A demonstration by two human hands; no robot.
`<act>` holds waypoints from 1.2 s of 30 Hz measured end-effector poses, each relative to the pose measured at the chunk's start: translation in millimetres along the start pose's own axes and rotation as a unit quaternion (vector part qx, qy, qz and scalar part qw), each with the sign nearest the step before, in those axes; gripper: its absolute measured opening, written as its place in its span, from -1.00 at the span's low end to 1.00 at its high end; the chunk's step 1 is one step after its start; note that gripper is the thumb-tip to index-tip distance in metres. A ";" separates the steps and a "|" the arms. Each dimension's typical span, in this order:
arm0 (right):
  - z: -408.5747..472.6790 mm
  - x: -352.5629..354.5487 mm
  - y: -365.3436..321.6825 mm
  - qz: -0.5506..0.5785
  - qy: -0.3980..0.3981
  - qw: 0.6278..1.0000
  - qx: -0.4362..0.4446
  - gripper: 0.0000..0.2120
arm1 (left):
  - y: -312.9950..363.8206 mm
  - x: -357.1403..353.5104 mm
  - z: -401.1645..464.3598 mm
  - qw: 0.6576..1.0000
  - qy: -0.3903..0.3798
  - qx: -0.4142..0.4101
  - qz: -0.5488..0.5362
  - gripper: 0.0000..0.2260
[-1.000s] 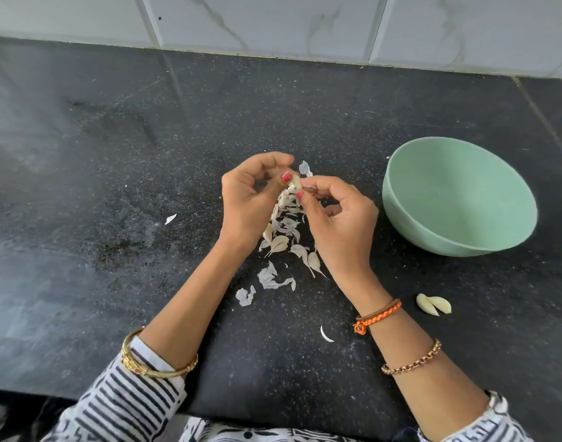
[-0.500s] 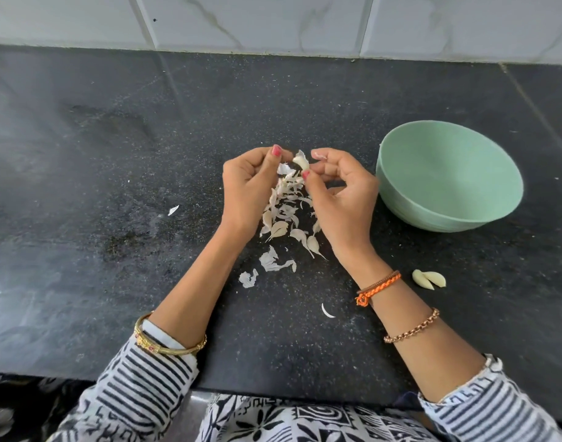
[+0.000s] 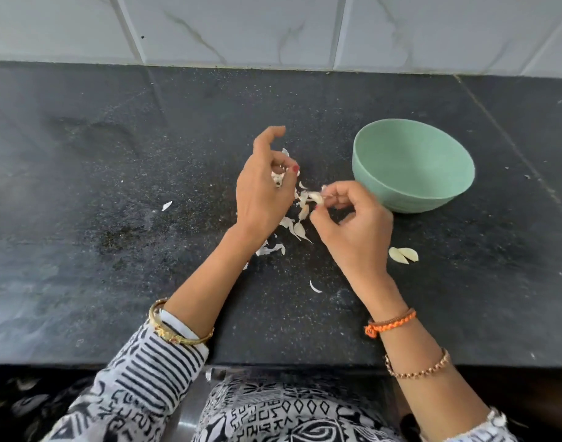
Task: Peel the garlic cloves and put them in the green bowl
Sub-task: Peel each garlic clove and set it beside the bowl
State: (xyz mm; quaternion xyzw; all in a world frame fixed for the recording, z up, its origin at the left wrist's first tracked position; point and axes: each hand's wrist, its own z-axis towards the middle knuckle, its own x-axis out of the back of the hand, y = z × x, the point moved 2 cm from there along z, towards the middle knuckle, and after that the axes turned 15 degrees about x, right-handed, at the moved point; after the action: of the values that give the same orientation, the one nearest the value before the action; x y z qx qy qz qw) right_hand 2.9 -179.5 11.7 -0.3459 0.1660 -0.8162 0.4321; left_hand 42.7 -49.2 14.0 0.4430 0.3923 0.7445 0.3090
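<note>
The right hand (image 3: 353, 224) pinches a garlic clove (image 3: 316, 196) between thumb and fingertips, just left of the green bowl (image 3: 413, 167) and above the black countertop (image 3: 114, 186), while the left hand (image 3: 262, 193) has its index finger raised and its thumb and other fingers curled around what looks like a scrap of papery skin (image 3: 278, 178) (I cannot tell whether it is skin alone or something more). The main risk from here is that the clove, small and held only at its tip, slips out of the pinch and drops among the peel scraps (image 3: 297, 228) below, where pale clove and pale skin are easy to confuse. A second risk is that loose skin clings to the clove and goes into the bowl with it, since flakes seem to hang from the fingers. By count: one bowl, with nothing visible inside it from this angle; one clove in the right hand; two cloves (image 3: 403, 255) touching each other on the counter, near the right wrist and in front of the bowl; one loose pile of skins between the hands, too tangled to number; and two stray flakes apart from it, one flake (image 3: 167, 205) to the left and one curl (image 3: 314, 287) nearer the person.
</note>
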 end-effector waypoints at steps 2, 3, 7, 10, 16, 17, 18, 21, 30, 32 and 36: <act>-15.2 14.5 -0.3 -0.065 0.010 0.998 0.012 -0.87 | 2.4 -2.5 -7.7 0.999 -0.004 -0.033 0.028 -0.60; -23.3 22.0 -0.3 -0.095 0.013 0.995 0.013 -0.89 | 2.1 -2.6 -11.4 0.999 -0.008 -0.039 0.030 -0.61; -51.9 52.9 0.2 -0.167 0.061 0.984 -0.003 -0.94 | -5.5 5.8 -25.6 0.999 -0.009 0.035 -0.015 -0.71; -59.5 68.4 2.7 -0.173 0.112 0.977 -0.047 -0.95 | -7.0 12.5 -28.6 0.998 -0.015 0.059 0.001 -0.87; -61.7 73.0 11.3 -0.155 0.101 0.970 -0.155 -0.91 | -3.6 11.0 -29.6 0.995 -0.041 0.033 0.085 -0.87; -62.1 73.1 12.4 -0.154 0.096 0.969 -0.170 -0.91 | -5.2 10.7 -29.7 0.994 -0.041 0.039 0.089 -0.87; -62.6 73.0 13.3 -0.157 0.091 0.966 -0.183 -0.90 | -6.6 10.5 -29.6 0.994 -0.039 0.046 0.089 -0.87; -63.9 72.4 16.5 -0.164 0.087 0.963 -0.196 -0.87 | -9.3 10.9 -28.6 0.995 -0.026 0.061 0.076 -0.86; -62.2 74.4 4.5 -0.094 0.132 0.984 -0.074 -0.86 | -9.9 11.2 -28.2 0.993 -0.024 0.093 0.063 -0.86; -61.0 72.9 1.3 -0.118 0.113 0.986 -0.037 -0.83 | -9.6 11.6 -28.6 0.993 -0.023 0.096 0.059 -0.86; -49.0 58.2 -9.6 -0.114 0.025 0.992 0.039 -0.81 | -8.4 16.2 -27.6 0.994 -0.016 0.099 0.032 -0.85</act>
State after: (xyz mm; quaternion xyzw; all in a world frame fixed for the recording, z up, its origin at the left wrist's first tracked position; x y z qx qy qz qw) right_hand -60.0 -223.2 7.1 -0.3248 0.1042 -0.8744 0.3451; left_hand 11.9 -40.4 5.2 0.4955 0.4448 0.7043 0.2460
